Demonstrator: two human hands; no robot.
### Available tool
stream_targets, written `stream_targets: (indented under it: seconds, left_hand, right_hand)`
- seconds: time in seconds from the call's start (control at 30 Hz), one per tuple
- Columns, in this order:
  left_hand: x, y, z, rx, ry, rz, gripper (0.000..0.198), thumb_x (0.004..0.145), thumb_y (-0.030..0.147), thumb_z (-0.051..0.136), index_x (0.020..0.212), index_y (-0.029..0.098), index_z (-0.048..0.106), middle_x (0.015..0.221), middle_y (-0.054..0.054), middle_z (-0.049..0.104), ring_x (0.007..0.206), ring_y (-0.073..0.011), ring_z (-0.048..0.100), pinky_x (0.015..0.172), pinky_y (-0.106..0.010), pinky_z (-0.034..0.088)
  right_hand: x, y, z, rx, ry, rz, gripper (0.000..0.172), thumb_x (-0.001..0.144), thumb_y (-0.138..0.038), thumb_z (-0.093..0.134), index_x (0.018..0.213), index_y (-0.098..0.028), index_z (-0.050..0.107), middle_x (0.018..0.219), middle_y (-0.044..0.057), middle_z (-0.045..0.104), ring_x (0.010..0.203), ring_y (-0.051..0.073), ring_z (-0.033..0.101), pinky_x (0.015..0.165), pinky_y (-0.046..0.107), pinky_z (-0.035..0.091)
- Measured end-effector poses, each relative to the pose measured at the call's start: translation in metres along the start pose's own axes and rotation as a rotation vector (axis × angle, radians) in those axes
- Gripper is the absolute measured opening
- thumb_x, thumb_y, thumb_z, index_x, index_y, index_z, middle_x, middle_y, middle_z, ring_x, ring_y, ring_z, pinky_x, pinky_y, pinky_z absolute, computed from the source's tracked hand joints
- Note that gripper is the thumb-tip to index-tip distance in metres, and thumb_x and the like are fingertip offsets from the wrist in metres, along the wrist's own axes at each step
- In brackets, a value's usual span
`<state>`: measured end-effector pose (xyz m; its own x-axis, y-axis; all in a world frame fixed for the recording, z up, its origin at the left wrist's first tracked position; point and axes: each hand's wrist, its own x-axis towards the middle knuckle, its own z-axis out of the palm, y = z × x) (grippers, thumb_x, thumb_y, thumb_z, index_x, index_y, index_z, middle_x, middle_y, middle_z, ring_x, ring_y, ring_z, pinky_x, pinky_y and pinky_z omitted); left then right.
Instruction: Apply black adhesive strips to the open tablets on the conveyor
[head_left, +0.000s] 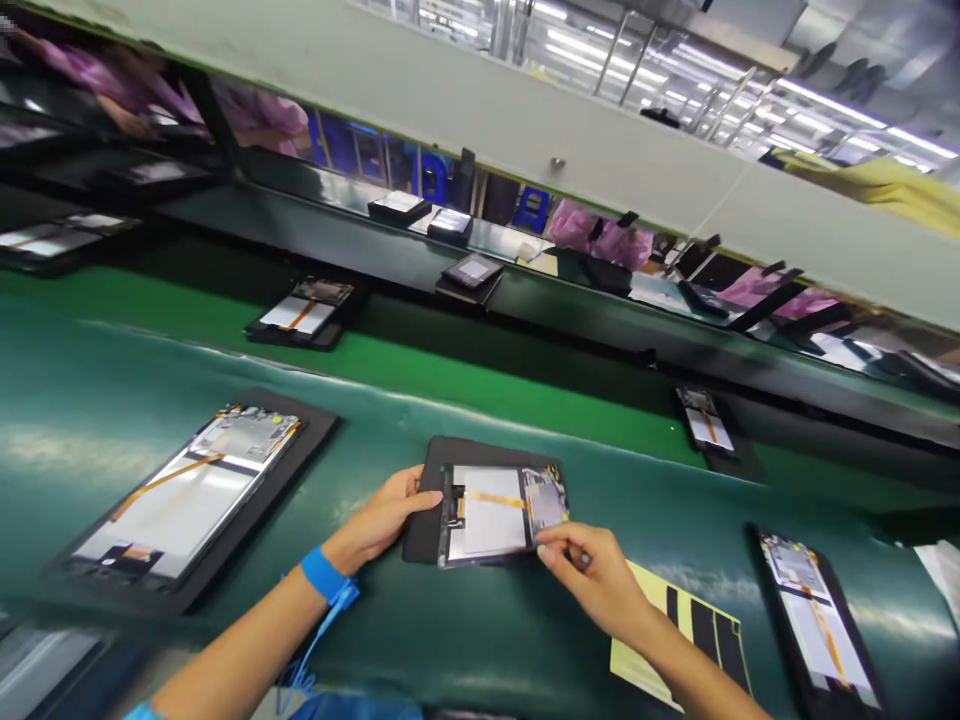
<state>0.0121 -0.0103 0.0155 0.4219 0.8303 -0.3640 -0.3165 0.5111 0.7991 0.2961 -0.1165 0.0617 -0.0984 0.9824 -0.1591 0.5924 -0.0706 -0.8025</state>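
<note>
An opened tablet (491,510) lies face down on a black pad (424,530), its white battery, orange ribbon cable and circuit board showing. My left hand (390,515), with a blue wrist strap (324,577), grips the pad's left side, thumb on top near the tablet's edge and fingers hidden underneath. At the tablet's lower right corner, beside the circuit board, my right hand (589,565) has thumb and forefinger pinched together; whatever is between them is too small to tell. Under my right forearm lies a yellow sheet with black strips (682,625).
Other opened tablets on black pads lie left (217,470) and right (821,620) on the green bench. Beyond runs a green conveyor belt (420,370) carrying more, including one tablet (304,310). A shelf (555,290) and a pale beam (450,110) cross behind; people in pink sit opposite.
</note>
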Motion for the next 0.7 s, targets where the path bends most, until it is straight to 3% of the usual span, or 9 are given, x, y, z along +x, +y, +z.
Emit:
stream_targets:
  seconds: [0.07, 0.17, 0.23, 0.33, 0.47, 0.7]
  left_hand:
    - [-0.006, 0.0, -0.007, 0.252, -0.01, 0.141, 0.046, 0.06, 0.038, 0.091, 0.097, 0.015, 0.076, 0.083, -0.012, 0.077, 0.078, -0.0297, 0.074, 0.071, -0.041, 0.061]
    - [-0.013, -0.002, -0.018, 0.794, 0.195, 0.467, 0.038, 0.076, 0.039, 0.079, 0.108, 0.018, 0.075, 0.089, -0.01, 0.075, 0.083, -0.0274, 0.072, 0.076, -0.038, 0.059]
    - [-0.018, -0.004, -0.024, 0.991, 0.31, 0.552, 0.034, 0.082, 0.036, 0.071, 0.111, 0.02, 0.074, 0.102, -0.01, 0.073, 0.096, -0.0282, 0.069, 0.088, -0.039, 0.055]
    - [-0.026, -0.007, -0.026, 1.065, 0.277, 0.534, 0.022, 0.088, 0.032, 0.061, 0.105, 0.023, 0.074, 0.104, -0.007, 0.07, 0.101, -0.0255, 0.066, 0.093, -0.039, 0.051]
    - [-0.031, -0.015, -0.013, 1.141, 0.172, 0.511, 0.018, 0.093, 0.027, 0.055, 0.097, 0.023, 0.072, 0.096, -0.004, 0.067, 0.091, -0.0202, 0.065, 0.086, -0.034, 0.051]
    - [-0.025, -0.018, 0.011, 1.247, 0.035, 0.491, 0.015, 0.093, 0.022, 0.057, 0.099, 0.022, 0.071, 0.097, -0.004, 0.065, 0.093, -0.0203, 0.063, 0.082, -0.032, 0.05]
  right_hand:
    - [0.007, -0.004, 0.006, -0.086, -0.015, -0.097, 0.024, 0.095, -0.043, 0.062, 0.099, -0.025, 0.077, 0.077, 0.001, 0.068, 0.068, 0.016, 0.06, 0.066, 0.027, 0.042]
    - [0.025, -0.011, 0.023, -0.208, -0.058, -0.208, 0.019, 0.097, -0.035, 0.059, 0.103, -0.026, 0.075, 0.086, 0.003, 0.071, 0.077, 0.019, 0.065, 0.072, 0.028, 0.045]
    - [0.038, -0.015, 0.036, -0.303, -0.062, -0.258, 0.021, 0.099, -0.034, 0.057, 0.109, -0.026, 0.073, 0.095, 0.004, 0.071, 0.085, 0.021, 0.067, 0.074, 0.029, 0.046]
    - [0.056, -0.019, 0.055, -0.45, -0.062, -0.292, 0.024, 0.1, -0.033, 0.056, 0.118, -0.024, 0.069, 0.108, 0.007, 0.069, 0.092, 0.022, 0.067, 0.074, 0.03, 0.047]
    - [0.07, -0.019, 0.068, -0.535, -0.103, -0.28, 0.015, 0.1, -0.031, 0.056, 0.105, -0.023, 0.068, 0.106, 0.005, 0.066, 0.084, 0.019, 0.067, 0.067, 0.027, 0.044]
    - [0.074, -0.013, 0.057, -0.337, -0.192, -0.334, 0.007, 0.099, -0.024, 0.058, 0.095, -0.024, 0.065, 0.099, 0.002, 0.071, 0.087, 0.018, 0.066, 0.075, 0.027, 0.044]
